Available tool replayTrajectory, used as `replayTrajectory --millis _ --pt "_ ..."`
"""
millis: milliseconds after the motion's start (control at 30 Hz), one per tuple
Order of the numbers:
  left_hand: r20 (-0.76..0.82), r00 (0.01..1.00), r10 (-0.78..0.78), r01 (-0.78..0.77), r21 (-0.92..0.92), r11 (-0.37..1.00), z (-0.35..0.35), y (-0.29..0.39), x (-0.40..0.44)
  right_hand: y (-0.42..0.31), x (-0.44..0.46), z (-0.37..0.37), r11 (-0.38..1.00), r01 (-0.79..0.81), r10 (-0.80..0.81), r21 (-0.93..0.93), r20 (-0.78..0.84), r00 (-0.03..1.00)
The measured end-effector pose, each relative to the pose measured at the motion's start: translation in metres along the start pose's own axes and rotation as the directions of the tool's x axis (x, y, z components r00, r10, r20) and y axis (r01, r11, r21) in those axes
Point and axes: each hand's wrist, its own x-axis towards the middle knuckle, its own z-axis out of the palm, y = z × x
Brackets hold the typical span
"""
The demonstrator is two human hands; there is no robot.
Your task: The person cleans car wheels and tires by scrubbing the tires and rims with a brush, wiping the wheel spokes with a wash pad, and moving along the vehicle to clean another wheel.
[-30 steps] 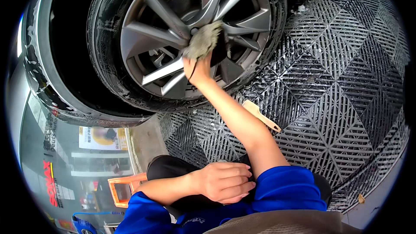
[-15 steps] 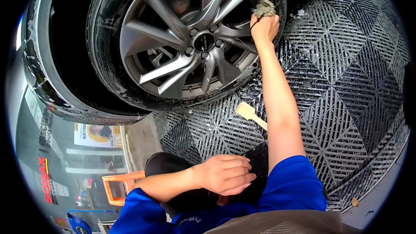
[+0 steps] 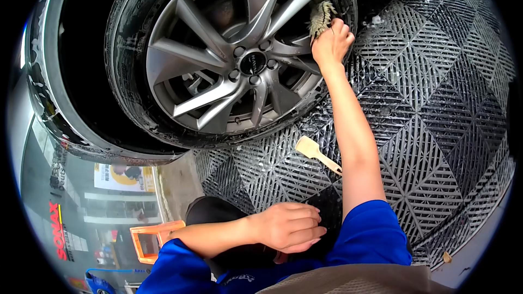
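Note:
My right hand [image 3: 331, 43] is closed around a shaggy grey-beige wash mitt [image 3: 322, 19]. The mitt presses against the right side of the grey multi-spoke wheel [image 3: 219, 57], where the rim meets the wet black tire [image 3: 131, 84]. Part of the mitt is hidden behind my fingers. Near my bent knee, my left hand [image 3: 286, 227] hangs loosely with its fingers slightly bent and nothing visible in them; its thumb is out of sight. Below the tire, a cream-handled brush [image 3: 309, 147] lies on the floor beside my right forearm.
Wet interlocking grid tiles [image 3: 430, 98] cover the floor, with bits of foam on them. Foam also clings to the car body [image 3: 41, 84] around the wheel arch. An orange plastic frame [image 3: 143, 244] stands at the lower left, near a blue hose reel [image 3: 99, 282].
My right hand and the mitt have shifted slightly left and down along the rim edge. The view has moved slightly; my left hand stays by the knee.

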Motion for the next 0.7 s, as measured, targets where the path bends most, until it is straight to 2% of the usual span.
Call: replayTrajectory --millis 33,67,133,167,233,267,300,367,400,533,633,667,700 --pt "0.004 1.0 -0.002 0.002 -0.016 1.0 0.0 -0.002 0.0 0.0 -0.005 0.0 0.996 -0.069 0.069 0.063 0.012 0.998" --pt "0.0 1.0 0.0 0.0 -0.013 1.0 0.002 -0.005 -0.001 -0.004 -0.003 -0.007 0.996 -0.064 0.063 0.062 0.015 0.998" --pt "0.003 1.0 -0.015 0.015 -0.01 1.0 0.003 -0.005 -0.002 -0.018 0.003 -0.026 0.979 -0.184 0.176 0.084 0.099 0.979" --pt "0.012 1.0 -0.023 0.023 -0.006 1.0 0.003 -0.006 -0.002 -0.021 0.008 -0.02 0.98 -0.147 0.14 0.134 0.057 0.989" --pt "0.017 1.0 -0.021 0.022 -0.01 1.0 0.002 -0.003 -0.001 -0.028 0.02 -0.024 0.997 0.03 -0.028 0.066 -0.027 0.999" --pt "0.017 1.0 -0.02 0.02 -0.01 1.0 0.002 -0.003 0.0 -0.028 0.025 -0.023 0.991 0.067 -0.056 0.112 -0.1 0.993" --pt "0.017 1.0 -0.021 0.021 -0.014 1.0 0.003 -0.004 0.0 -0.023 0.022 -0.019 0.992 0.066 -0.056 0.109 -0.097 0.994" --pt "0.019 1.0 -0.013 0.014 -0.049 0.999 0.005 -0.004 -0.001 -0.011 0.014 -0.012 0.999 0.033 -0.034 0.022 0.047 0.998" --pt "0.017 1.0 -0.017 0.018 -0.05 0.999 0.006 -0.004 -0.001 -0.007 0.006 -0.013 0.999 -0.03 0.026 0.03 0.101 0.995" --pt "0.0 1.0 -0.007 0.007 -0.03 1.0 0.006 -0.003 0.0 0.001 0.009 -0.019 0.985 -0.16 0.152 0.067 0.112 0.982" --pt "0.011 1.0 -0.018 0.018 -0.033 0.999 0.007 -0.002 -0.004 0.012 0.013 -0.028 0.921 -0.121 0.143 0.371 -0.031 0.989" --pt "0.014 1.0 -0.023 0.023 -0.021 1.0 0.007 -0.002 -0.005 0.018 0.014 -0.029 0.88 0.178 -0.018 0.44 -0.344 0.939" --pt "0.018 0.999 -0.029 0.03 -0.019 0.999 0.006 -0.002 -0.006 0.024 0.006 -0.029 0.799 0.296 -0.075 0.523 -0.401 0.913"
